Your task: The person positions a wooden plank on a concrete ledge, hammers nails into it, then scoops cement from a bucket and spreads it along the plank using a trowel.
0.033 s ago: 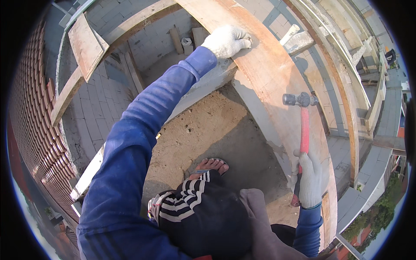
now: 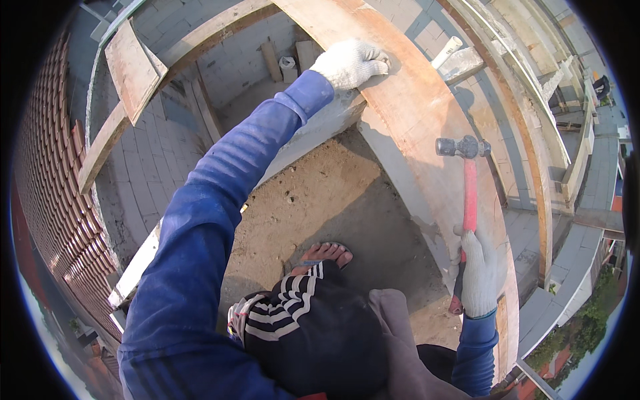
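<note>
In a white knit glove, my left hand (image 2: 350, 65) rests on a long wooden board (image 2: 427, 110) near its far end. Its fingers are curled and pinched together; whatever they hold, if anything, is too small to make out. My right hand (image 2: 481, 273), gloved too, is wrapped round the red handle of a ball-peen hammer (image 2: 469, 193). The grey hammer head points away from me, over the right part of the board. The board runs along the top of a pale block wall (image 2: 403, 180) and appears curved in this view.
Sandy floor (image 2: 300, 193) lies below, with my sandalled foot (image 2: 323, 257) on it. A white pipe end (image 2: 447, 52) rises beyond the board. Loose plywood pieces (image 2: 133, 70) lean over a timber beam (image 2: 103, 150) at left, next to a tiled roof (image 2: 60, 167). Block walls surround a deep recess.
My right hand and the hammer have shifted very slightly to the right and away from me. My left hand stays in place on the board.
</note>
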A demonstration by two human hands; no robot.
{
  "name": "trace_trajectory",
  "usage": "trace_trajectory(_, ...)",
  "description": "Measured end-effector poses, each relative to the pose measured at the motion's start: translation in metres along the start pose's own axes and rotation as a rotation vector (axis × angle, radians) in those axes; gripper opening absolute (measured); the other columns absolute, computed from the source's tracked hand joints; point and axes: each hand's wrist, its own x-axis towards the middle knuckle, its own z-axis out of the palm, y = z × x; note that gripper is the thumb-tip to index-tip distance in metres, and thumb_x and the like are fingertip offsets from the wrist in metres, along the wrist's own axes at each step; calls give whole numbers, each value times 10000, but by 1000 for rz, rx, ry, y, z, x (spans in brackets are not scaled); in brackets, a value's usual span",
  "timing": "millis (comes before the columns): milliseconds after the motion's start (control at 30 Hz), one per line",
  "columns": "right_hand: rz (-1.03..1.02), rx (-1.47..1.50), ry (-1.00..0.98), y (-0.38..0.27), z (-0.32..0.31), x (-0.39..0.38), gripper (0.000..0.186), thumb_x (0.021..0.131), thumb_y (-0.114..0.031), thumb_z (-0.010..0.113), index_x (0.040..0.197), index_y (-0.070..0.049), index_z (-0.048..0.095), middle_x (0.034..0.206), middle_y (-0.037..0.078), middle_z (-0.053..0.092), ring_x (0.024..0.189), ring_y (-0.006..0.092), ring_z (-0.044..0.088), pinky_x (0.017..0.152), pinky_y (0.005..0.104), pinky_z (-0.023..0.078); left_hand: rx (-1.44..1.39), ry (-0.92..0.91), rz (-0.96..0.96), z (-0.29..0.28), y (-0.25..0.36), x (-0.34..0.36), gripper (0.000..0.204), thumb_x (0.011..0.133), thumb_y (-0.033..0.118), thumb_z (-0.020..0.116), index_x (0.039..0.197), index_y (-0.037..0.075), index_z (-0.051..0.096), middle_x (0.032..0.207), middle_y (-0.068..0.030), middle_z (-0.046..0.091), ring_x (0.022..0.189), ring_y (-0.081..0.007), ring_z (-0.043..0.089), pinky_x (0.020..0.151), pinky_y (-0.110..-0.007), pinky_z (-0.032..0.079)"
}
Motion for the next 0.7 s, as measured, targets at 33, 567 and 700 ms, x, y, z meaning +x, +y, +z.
trace_trajectory(33,-39,-4,6,-3,4,4,385,1182,-324,522,1256,11,698,770,14,608,532,97,556,500,266,490,-10,-31,-4,-1,1,-2,289,1069,343,750,1178,87,827,1037,-72,829,958,-208,760,936,-363,585)
trace_trajectory(567,-545,-412,109,-42,55,70,278,1165,-289,548,1105,-38,651,748,160,556,646,276,601,634,432,474,173,23,230,17,-14,-6,272,1030,400,764,1150,176,857,1058,-37,831,1060,-289,689,1124,-416,488)
trace_trajectory(700,-412,-405,121,-49,63,72,310,1166,-311,540,1089,-33,655,791,199,574,685,321,597,669,449,469,241,21,202,20,-5,-9,297,1033,461,747,1215,252,852,1117,-27,830,1182,-366,611,1143,-470,473)
